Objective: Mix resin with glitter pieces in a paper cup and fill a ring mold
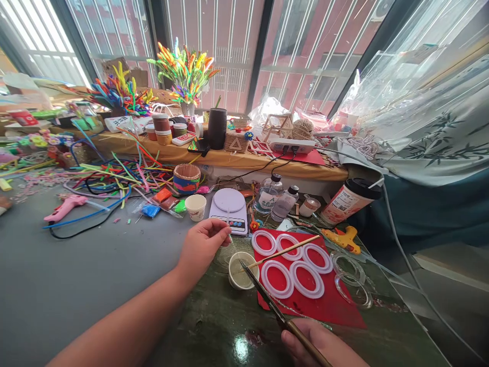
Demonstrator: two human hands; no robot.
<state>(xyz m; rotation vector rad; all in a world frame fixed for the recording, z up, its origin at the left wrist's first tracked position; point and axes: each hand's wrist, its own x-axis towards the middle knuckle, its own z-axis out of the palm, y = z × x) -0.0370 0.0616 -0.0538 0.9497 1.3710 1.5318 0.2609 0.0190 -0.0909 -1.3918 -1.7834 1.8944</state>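
My left hand (206,243) is closed in a pinch on a thin, clear strip, which hangs toward a paper cup (231,280) with cloudy liquid inside. In my right hand (311,336) is a long, slim tool (270,302) with a dark metal front and a bronze-brown handle. Its tip reaches over the cup, close to the strip's lower end; whether they touch I cannot tell. A thin wooden stick (286,250) slants from the cup across several whitish ring molds (275,279), which lie on a red sheet (336,306).
Behind the cup stand a white kitchen scale (229,201) and a second paper cup (195,207). Clear bottles (284,203), a lidded drink cup (349,201) and a yellow glue gun (344,239) are farther right. Clear rings (353,280) lie by the sheet. At left is a pink glue gun (66,208).
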